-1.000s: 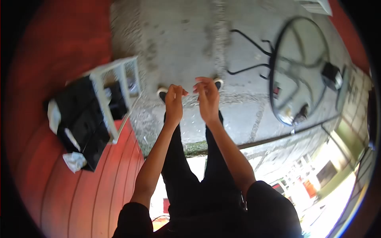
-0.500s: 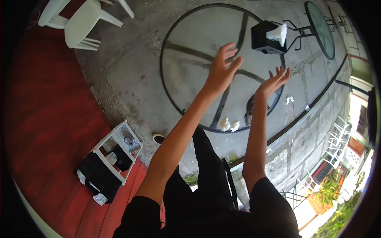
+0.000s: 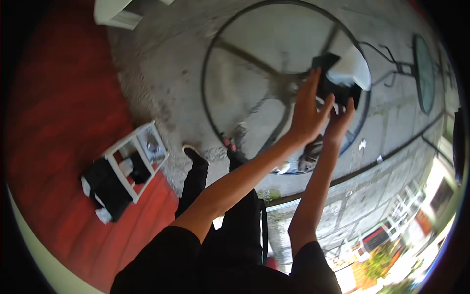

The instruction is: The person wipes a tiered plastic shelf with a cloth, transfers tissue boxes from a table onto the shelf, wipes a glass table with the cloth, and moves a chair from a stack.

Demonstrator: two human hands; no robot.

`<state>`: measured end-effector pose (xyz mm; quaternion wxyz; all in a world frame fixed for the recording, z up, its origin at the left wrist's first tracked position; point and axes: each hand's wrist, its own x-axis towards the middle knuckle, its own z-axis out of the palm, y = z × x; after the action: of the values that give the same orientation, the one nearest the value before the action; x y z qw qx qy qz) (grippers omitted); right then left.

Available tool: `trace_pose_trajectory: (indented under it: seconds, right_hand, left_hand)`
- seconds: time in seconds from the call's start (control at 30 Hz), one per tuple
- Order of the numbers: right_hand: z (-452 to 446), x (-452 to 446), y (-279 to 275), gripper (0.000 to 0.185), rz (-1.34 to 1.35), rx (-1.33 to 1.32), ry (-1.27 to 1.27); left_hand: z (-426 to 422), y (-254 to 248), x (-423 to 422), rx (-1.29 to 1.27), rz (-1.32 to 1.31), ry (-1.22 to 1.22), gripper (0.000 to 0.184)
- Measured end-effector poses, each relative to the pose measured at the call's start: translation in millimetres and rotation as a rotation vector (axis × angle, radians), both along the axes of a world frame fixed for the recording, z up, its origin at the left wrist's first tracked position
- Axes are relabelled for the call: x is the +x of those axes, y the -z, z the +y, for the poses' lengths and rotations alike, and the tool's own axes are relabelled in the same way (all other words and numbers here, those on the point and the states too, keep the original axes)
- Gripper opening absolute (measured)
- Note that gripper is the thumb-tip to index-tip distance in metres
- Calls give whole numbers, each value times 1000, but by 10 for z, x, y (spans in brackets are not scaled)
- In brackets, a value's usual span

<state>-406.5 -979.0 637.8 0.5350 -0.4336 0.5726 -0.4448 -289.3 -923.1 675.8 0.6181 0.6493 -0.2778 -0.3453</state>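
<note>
A black box (image 3: 322, 84) with white tissue-like material (image 3: 350, 71) sticking out of it is over the right part of the round glass table (image 3: 210, 103). It looks tilted, and its top is blurred. My left hand (image 3: 307, 116) has its fingers against the box's left and near side, thumb apart. Close beside it, my right hand (image 3: 338, 125) reaches up with its fingertips at the box's lower right. The box appears held between both hands, though some fingers are hidden. Below my hands, a dark grey-brown object (image 3: 310, 156) lies near the table's rim, beside small white pieces (image 3: 284, 168).
A second glass table (image 3: 424, 73) lies on its side at the right. White slippers (image 3: 362, 144) rest on the concrete (image 3: 161, 63). At the lower left, a white-framed stand (image 3: 134, 161) with black bags is on the red floor (image 3: 58, 122). White plastic furniture (image 3: 117, 12) is at the top left.
Both hands have moved forward to the black box and closer together. The box has shifted inward over the table, looks larger and tilts. The view has also turned.
</note>
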Motion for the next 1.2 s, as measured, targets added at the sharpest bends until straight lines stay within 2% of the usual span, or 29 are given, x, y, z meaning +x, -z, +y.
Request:
trace_pose_trajectory:
  seconds: [0.03, 0.07, 0.1, 0.13, 0.17, 0.23, 0.27, 0.3, 0.37, 0.4, 0.43, 0.47, 0.5, 0.57, 0.6, 0.63, 0.7, 0.8, 0.9, 0.97, 1.03, 1.1, 1.2]
  right_hand:
    - [202, 16, 91, 47, -42, 49, 38]
    - [407, 98, -21, 52, -104, 94, -134]
    - [593, 296, -210, 56, -286, 227, -199]
    - [853, 509, -291, 58, -294, 183, -202]
    - [1127, 661, -400, 60, -274, 254, -221]
    - [1661, 905, -460, 62, -251, 276, -336]
    - [1912, 1063, -504, 64, -274, 245, -471]
    - [2177, 1238, -533, 64, -231, 197, -571]
    - [2554, 1573, -434, 72, 12, 87, -864]
    - [2776, 1993, -618, 69, 249, -189, -1020]
    - [3156, 2217, -535, 64, -16, -15, -913]
    - [3398, 2363, -405, 64, -61, 109, -987]
    - [3639, 2475, -258, 64, -101, 238, -1056]
    - [4140, 2654, 143, 62, -163, 368, -1163]
    - [4405, 2775, 296, 61, -269, 536, -1127]
    - [4673, 2881, 549, 60, -187, 650, -1107]
    - [5145, 3103, 954, 67, -103, 648, -1234]
    - [5760, 3491, 1488, 60, 8, 827, -1203]
    - [6231, 3863, 2022, 59, -3, 832, -1252]
    - [6437, 4080, 2311, 58, 2, 804, -1234]
    - [6578, 4283, 2522, 57, 13, 751, -1249]
    - [6631, 4477, 2643, 61, 40, 699, -1300]
    - [6689, 4749, 2698, 63, 105, 535, -1423]
  left_hand:
    - [275, -88, 95, 29, -13, -26, 74]
    - [557, -195, 233, 82, 1, -38, 74]
    - [840, -287, 397, 86, 21, -54, 75]
    - [1153, -333, 540, 89, 48, -90, 77]
    - [1462, -371, 678, 89, 75, -121, 79]
    - [2103, -364, 917, 7, 65, -247, 82]
    - [2424, -337, 1041, -31, 50, -310, 84]
    - [2757, -290, 1098, -59, 96, -393, 89]
    - [3333, -162, 1197, -77, 39, -610, 81]
    - [3618, -110, 1237, -68, 41, -677, 82]
    - [3906, -55, 1288, -64, 43, -738, 83]
    - [4180, -2, 1339, 2, 83, -806, 84]
    - [4437, 119, 1350, 87, 153, -912, 78]
    - [4991, 434, 1470, 83, 199, -1003, 71]
    - [5249, 597, 1521, 96, 218, -1040, 69]
    - [5494, 756, 1587, 109, 237, -1075, 69]
    - [5943, 1079, 1750, 171, 160, -1122, 65]
    - [6541, 1633, 1967, 185, 55, -1174, 56]
    - [7159, 2344, 2139, 415, -80, -1266, 43]
    - [7424, 2363, 2388, 786, -205, -1193, 42]
    - [7733, 2574, 2566, 1009, -508, -1067, 44]
    - [7922, 2775, 2659, 1144, -527, -1000, 43]
    - [8180, 3083, 2708, 1118, -431, -909, 41]
